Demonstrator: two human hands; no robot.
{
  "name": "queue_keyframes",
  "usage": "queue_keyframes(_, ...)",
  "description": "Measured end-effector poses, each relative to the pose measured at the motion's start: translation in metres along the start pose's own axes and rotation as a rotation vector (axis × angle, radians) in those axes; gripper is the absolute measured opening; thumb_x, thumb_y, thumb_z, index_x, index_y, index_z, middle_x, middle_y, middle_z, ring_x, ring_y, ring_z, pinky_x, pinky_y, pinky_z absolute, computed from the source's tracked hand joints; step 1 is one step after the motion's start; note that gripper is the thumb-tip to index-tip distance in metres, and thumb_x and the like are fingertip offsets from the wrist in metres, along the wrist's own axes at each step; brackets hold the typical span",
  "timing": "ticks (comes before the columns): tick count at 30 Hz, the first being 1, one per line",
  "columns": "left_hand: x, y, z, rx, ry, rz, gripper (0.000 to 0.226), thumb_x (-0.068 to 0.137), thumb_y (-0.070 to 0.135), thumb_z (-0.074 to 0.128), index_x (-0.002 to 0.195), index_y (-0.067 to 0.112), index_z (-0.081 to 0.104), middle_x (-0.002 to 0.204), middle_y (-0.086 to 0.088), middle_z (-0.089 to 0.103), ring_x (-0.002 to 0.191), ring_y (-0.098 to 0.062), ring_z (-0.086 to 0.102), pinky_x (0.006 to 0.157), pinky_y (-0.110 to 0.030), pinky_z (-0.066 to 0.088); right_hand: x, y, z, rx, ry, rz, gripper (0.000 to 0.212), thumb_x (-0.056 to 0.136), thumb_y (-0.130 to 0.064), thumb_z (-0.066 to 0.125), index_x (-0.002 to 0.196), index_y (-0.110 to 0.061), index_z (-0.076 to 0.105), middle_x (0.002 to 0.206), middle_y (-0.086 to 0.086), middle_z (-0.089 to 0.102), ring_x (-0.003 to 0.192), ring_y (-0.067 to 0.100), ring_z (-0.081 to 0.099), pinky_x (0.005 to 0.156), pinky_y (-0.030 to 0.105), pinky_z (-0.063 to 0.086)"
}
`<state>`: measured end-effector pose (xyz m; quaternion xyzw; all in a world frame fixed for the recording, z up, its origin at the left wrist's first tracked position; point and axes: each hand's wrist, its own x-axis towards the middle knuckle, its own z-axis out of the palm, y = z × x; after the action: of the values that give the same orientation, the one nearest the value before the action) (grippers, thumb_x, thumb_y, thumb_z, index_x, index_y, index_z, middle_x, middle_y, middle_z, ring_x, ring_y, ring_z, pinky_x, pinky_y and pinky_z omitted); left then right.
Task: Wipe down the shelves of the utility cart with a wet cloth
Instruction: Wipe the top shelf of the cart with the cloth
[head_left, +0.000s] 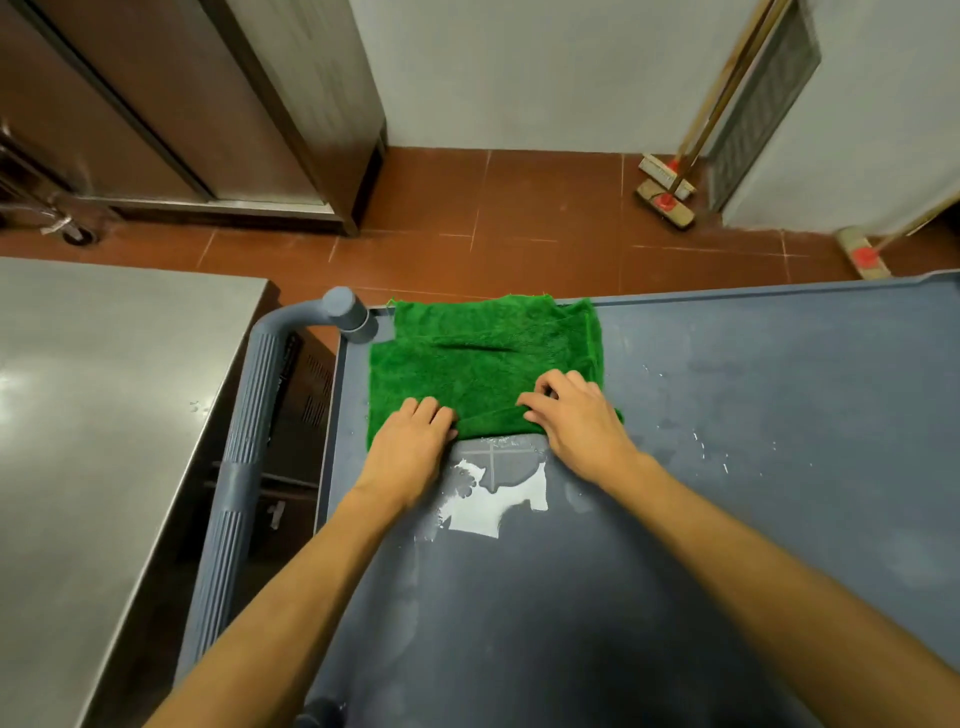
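Observation:
A green cloth (478, 358) lies spread on the far left corner of the grey cart's top shelf (753, 415). My left hand (410, 441) rests on the cloth's near left edge, its fingers curled onto the fabric. At the near right edge my right hand (576, 415) pinches a raised fold of the cloth between bent fingers and thumb. A patch of white, wet-looking residue (493, 499) sits on the shelf just below the cloth, between my wrists.
The cart's ribbed grey handle (244, 452) runs down the left side. A steel table (93, 415) stands to the left. Steel cabinets (208, 104) line the back left. Several brooms (670, 197) lean on the white wall at the back right, above the red tile floor (519, 234).

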<state>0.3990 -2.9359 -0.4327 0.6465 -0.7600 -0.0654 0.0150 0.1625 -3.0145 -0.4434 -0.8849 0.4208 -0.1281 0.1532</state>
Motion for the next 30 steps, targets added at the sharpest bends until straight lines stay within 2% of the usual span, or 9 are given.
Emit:
queue_keyframes(6, -0.021, 0.009, -0.003, -0.074, -0.081, -0.078, 0.023, 0.105, 0.02, 0.044, 0.113, 0.007, 0.061, 0.106, -0.013, 0.06, 0.09, -0.033, 0.051, 0.071, -0.044, 0.042, -0.018, -0.014, 0.001, -0.008, -0.074, 0.047, 0.021, 0.099, -0.02, 0.058, 0.114, -0.014, 0.071, 0.102, 0.007, 0.06, 0.089, 0.029, 0.051, 0.074, 0.035, 0.032)
queue_keyframes(11, -0.051, 0.021, -0.004, -0.095, -0.137, -0.092, 0.025, 0.107, 0.025, 0.041, 0.117, 0.009, 0.056, 0.11, -0.012, 0.057, 0.097, -0.031, 0.049, 0.076, -0.043, 0.043, -0.045, -0.031, -0.001, -0.032, -0.17, 0.079, 0.025, 0.103, -0.022, 0.049, 0.12, -0.015, 0.066, 0.111, 0.006, 0.058, 0.098, 0.029, 0.05, 0.081, 0.039, 0.039)
queue_keyframes(16, -0.076, 0.033, -0.008, -0.09, -0.189, -0.107, 0.024, 0.106, 0.026, 0.041, 0.117, 0.009, 0.054, 0.111, -0.013, 0.054, 0.101, -0.032, 0.048, 0.078, -0.044, 0.043, -0.075, -0.049, -0.005, -0.033, -0.251, 0.124, 0.03, 0.105, -0.026, 0.043, 0.127, -0.018, 0.061, 0.118, 0.004, 0.055, 0.106, 0.027, 0.048, 0.088, 0.039, 0.039)
queue_keyframes(21, -0.104, 0.048, -0.008, -0.105, -0.22, -0.11, 0.024, 0.106, 0.027, 0.041, 0.118, 0.01, 0.055, 0.112, -0.012, 0.055, 0.103, -0.032, 0.049, 0.08, -0.046, 0.047, -0.108, -0.066, -0.006, -0.024, -0.283, 0.166, 0.029, 0.104, -0.024, 0.044, 0.128, -0.019, 0.061, 0.118, 0.004, 0.056, 0.107, 0.027, 0.047, 0.087, 0.037, 0.036)
queue_keyframes(30, -0.153, 0.074, -0.006, -0.112, -0.235, -0.119, 0.023, 0.107, 0.027, 0.04, 0.118, 0.011, 0.053, 0.111, -0.012, 0.054, 0.103, -0.03, 0.048, 0.078, -0.042, 0.045, -0.157, -0.087, -0.008, -0.019, -0.316, 0.186, 0.031, 0.104, -0.024, 0.044, 0.131, -0.02, 0.06, 0.12, 0.003, 0.056, 0.108, 0.026, 0.047, 0.09, 0.038, 0.038)
